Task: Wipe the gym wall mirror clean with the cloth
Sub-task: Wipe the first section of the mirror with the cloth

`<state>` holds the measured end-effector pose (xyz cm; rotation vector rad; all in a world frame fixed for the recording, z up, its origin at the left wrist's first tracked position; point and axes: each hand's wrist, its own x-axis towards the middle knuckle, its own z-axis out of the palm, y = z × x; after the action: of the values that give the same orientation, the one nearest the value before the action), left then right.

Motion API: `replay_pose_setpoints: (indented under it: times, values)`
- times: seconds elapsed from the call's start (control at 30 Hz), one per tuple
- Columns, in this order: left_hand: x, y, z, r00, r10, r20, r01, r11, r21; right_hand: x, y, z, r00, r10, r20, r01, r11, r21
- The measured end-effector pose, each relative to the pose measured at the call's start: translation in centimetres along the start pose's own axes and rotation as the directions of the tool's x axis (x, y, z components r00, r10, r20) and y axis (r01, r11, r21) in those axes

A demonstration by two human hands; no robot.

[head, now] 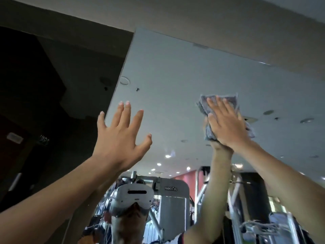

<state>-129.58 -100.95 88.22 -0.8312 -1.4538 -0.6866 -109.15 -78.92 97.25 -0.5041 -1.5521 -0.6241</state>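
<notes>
The wall mirror [167, 76] fills the middle and right of the view, its left edge running diagonally down from the top. My right hand [226, 124] is raised high and presses a folded grey cloth [204, 106] flat against the glass with straight fingers. The cloth shows above and to the left of that hand and its reflection lies right behind it. My left hand [121, 136] is lifted near the mirror's left edge, fingers spread and straight, holding nothing. I cannot tell whether it touches the glass.
A dark wall [52, 85] lies left of the mirror, and a pale ceiling band [211, 23] runs above it. The mirror reflects a person in a white headset [133, 196], grey gym machines [172, 196] and ceiling lights.
</notes>
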Motion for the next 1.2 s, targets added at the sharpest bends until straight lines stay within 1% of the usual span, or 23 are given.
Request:
replay_pose_setpoints:
  times: [0.07,0.1,0.13,0.2,0.3,0.37,0.43,0.47,0.53,0.6,0.63,0.7,0.73,0.8,0.83,0.87,0.93,1.0,1.07,1.1,1.13,1.17,1.2]
  values:
    - [-0.1,-0.3,0.1,1.0,0.002,0.014,-0.002,1.0,-0.018,3.4,-3.3,0.0,0.99,0.142,-0.013,-0.142,0.99,-0.005]
    - [-0.2,-0.5,0.1,1.0,0.007,0.017,-0.007,1.0,-0.021,4.5,-5.2,0.1,0.988,0.151,-0.009,-0.151,0.988,0.004]
    - [-0.2,-0.6,0.1,1.0,0.012,0.018,-0.011,1.0,-0.021,5.0,-7.2,0.1,0.993,0.118,0.0,-0.118,0.993,0.011]
    - [-0.4,-0.9,0.3,1.0,0.014,0.019,-0.013,1.0,-0.021,4.6,-10.9,0.1,0.999,-0.041,0.036,0.04,0.999,0.017]
    - [-1.1,-1.3,0.4,1.0,0.021,0.024,-0.02,0.999,-0.034,0.9,-13.3,-0.2,0.945,-0.313,0.092,0.313,0.95,0.013]
    - [-1.8,-1.9,0.3,0.999,0.045,0.026,-0.044,0.998,-0.044,-2.8,-12.2,-0.3,0.895,-0.429,0.121,0.429,0.903,0.03]
    - [-2.7,-2.6,0.2,0.998,0.061,0.022,-0.06,0.996,-0.06,-5.8,-9.2,-0.1,0.853,-0.503,0.14,0.503,0.864,0.039]
    - [-3.0,-2.6,0.3,0.997,0.07,0.018,-0.069,0.996,-0.062,-6.6,-7.0,-0.1,0.857,-0.496,0.143,0.497,0.867,0.033]
    - [-3.4,-2.7,0.7,0.997,0.077,-0.001,-0.077,0.995,-0.069,-6.0,-4.1,-0.3,0.91,-0.389,0.145,0.391,0.92,0.021]
    - [-3.9,-2.9,1.0,0.997,0.073,-0.022,-0.074,0.995,-0.07,-3.8,-4.4,-0.5,0.974,-0.198,0.108,0.198,0.98,0.01]
    - [-4.2,-2.9,1.2,0.997,0.072,-0.038,-0.074,0.995,-0.066,-2.5,-5.4,-0.3,0.991,-0.099,0.086,0.099,0.995,0.003]
    - [-4.7,-3.0,1.5,0.995,0.071,-0.074,-0.075,0.996,-0.053,0.0,-8.3,0.2,0.997,0.066,0.043,-0.066,0.998,-0.006]
    - [-4.9,-3.0,1.6,0.994,0.071,-0.088,-0.075,0.996,-0.049,1.0,-9.9,0.3,0.992,0.119,0.03,-0.119,0.993,0.0]
    - [-5.4,-3.0,1.7,0.992,0.07,-0.108,-0.076,0.996,-0.053,1.8,-12.8,0.2,0.985,0.162,0.052,-0.164,0.986,0.03]
    - [-5.6,-3.0,1.8,0.991,0.068,-0.115,-0.075,0.996,-0.056,1.7,-14.2,0.1,0.988,0.14,0.06,-0.142,0.989,0.032]
    - [-5.9,-3.0,1.8,0.991,0.062,-0.118,-0.07,0.996,-0.061,1.1,-15.4,0.0,0.994,0.082,0.068,-0.083,0.996,0.024]
    - [-6.6,-3.0,1.8,0.992,0.043,-0.117,-0.052,0.996,-0.075,-1.4,-17.4,0.0,0.99,-0.111,0.088,0.11,0.994,0.014]
    - [-7.3,-3.1,1.7,0.992,0.036,-0.119,-0.048,0.994,-0.094,-5.7,-17.9,0.0,0.939,-0.331,0.097,0.331,0.943,0.01]
    - [-8.3,-3.2,1.6,0.991,0.049,-0.122,-0.062,0.993,-0.102,-9.8,-16.2,0.2,0.855,-0.501,0.137,0.505,0.863,0.002]
    - [-8.8,-3.3,1.6,0.99,0.059,-0.125,-0.073,0.992,-0.105,-10.8,-14.5,0.1,0.829,-0.536,0.161,0.544,0.839,-0.009]
    - [-9.3,-3.3,1.6,0.989,0.068,-0.128,-0.083,0.991,-0.11,-11.0,-12.8,0.0,0.82,-0.544,0.176,0.555,0.831,-0.019]
    - [-9.9,-3.4,1.6,0.989,0.071,-0.13,-0.086,0.989,-0.116,-10.5,-11.4,-0.2,0.836,-0.517,0.186,0.53,0.848,-0.026]
    - [-10.5,-3.4,1.6,0.989,0.069,-0.133,-0.086,0.989,-0.121,-9.8,-10.7,-0.4,0.871,-0.454,0.189,0.467,0.884,-0.03]
